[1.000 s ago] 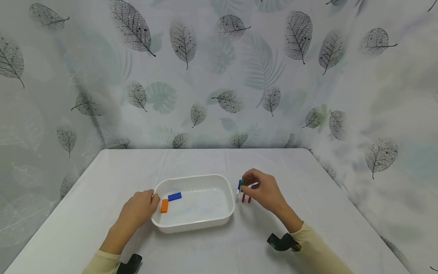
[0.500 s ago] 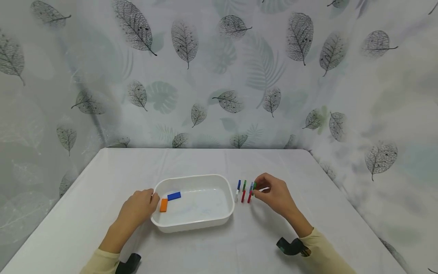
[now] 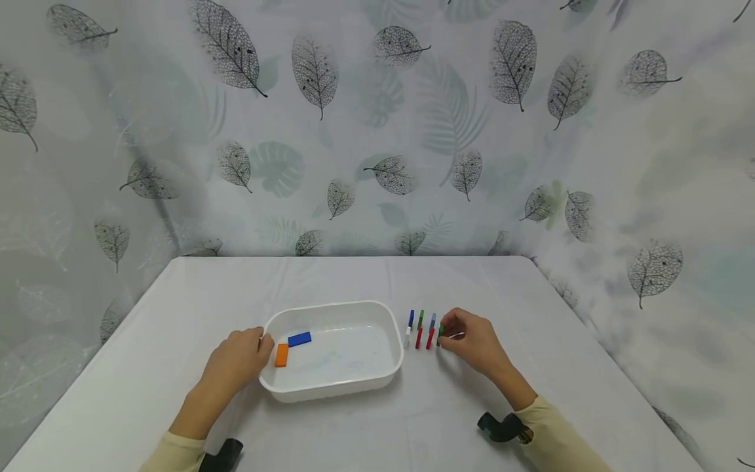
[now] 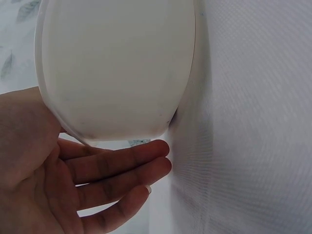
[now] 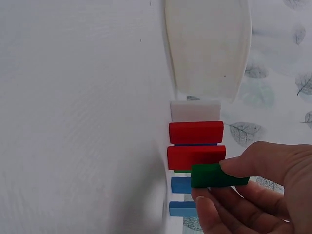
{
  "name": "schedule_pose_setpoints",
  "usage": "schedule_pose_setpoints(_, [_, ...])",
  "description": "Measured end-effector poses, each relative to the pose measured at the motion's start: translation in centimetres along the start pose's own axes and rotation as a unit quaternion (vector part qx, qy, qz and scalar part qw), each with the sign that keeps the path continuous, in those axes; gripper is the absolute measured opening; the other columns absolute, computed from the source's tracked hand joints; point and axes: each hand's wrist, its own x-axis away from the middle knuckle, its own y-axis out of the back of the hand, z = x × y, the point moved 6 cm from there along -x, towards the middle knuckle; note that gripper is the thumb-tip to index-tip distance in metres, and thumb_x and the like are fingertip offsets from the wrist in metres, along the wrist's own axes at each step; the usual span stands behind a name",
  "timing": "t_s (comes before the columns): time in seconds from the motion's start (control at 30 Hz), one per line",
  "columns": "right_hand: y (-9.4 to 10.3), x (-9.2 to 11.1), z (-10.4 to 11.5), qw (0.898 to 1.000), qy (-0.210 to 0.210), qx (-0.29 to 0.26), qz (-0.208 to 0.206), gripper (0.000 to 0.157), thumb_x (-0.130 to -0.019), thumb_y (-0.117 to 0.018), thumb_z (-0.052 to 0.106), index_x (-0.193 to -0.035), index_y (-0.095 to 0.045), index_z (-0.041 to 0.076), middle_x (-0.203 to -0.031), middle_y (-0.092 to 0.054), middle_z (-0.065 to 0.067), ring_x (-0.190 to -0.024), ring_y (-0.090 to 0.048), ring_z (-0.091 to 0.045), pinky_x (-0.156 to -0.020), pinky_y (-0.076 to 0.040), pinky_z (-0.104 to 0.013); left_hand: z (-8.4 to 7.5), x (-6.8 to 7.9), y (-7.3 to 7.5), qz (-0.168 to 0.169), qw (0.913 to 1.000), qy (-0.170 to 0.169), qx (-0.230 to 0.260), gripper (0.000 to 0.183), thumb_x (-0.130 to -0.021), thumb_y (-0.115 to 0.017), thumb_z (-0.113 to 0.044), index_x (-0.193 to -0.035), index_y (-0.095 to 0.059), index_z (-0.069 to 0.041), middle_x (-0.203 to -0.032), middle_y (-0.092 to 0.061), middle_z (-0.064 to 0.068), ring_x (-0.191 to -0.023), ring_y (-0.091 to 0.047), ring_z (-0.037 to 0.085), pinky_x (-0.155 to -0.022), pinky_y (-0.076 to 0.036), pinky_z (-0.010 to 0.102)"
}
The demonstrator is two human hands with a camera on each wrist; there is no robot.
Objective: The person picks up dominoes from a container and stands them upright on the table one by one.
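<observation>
My left hand (image 3: 238, 357) holds the left end of a white plastic tray (image 3: 336, 387) at its rim. In the left wrist view several of its fingers lie beside the tray's outer wall. My right hand (image 3: 474, 337) pinches a green domino block (image 5: 212, 176) between thumb and fingers, close over the tablecloth. Left of it stand two short rows of upright blocks: dark blue (image 3: 411, 319), green (image 3: 421, 319) and light blue (image 3: 433, 320) behind, white (image 3: 407, 337) and two red blocks (image 5: 196, 132) in front.
An orange block (image 3: 282, 355) and a blue block (image 3: 299, 339) lie flat in the tray's left end. White cloth (image 3: 354, 439) covers the table. Leaf-printed curtains (image 3: 366, 216) rise at its back and sides.
My right hand has moved right, carrying the green block past the light blue and red blocks, then down towards the table. The left hand and tray have stayed put.
</observation>
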Motion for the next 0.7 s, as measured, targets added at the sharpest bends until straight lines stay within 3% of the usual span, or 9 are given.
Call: schedule_pose_setpoints(0.7, [-0.7, 0.1, -1.5, 0.999, -0.030, 0.012, 0.026, 0.029, -0.079, -0.082, -0.004, -0.101, -0.066, 0.006, -0.090, -0.069, 0.001, -0.086, -0.069, -0.018, -0.079, -0.056, -0.039, 0.0, -0.1, -0.1, 0.005, 1.0000, 0.003, -0.003, 0.032, -0.103, -0.048, -0.019, -0.101, -0.065, 0.009, -0.069, -0.050, 0.006, -0.060, -0.049, 0.020, -0.053, -0.045, 0.033])
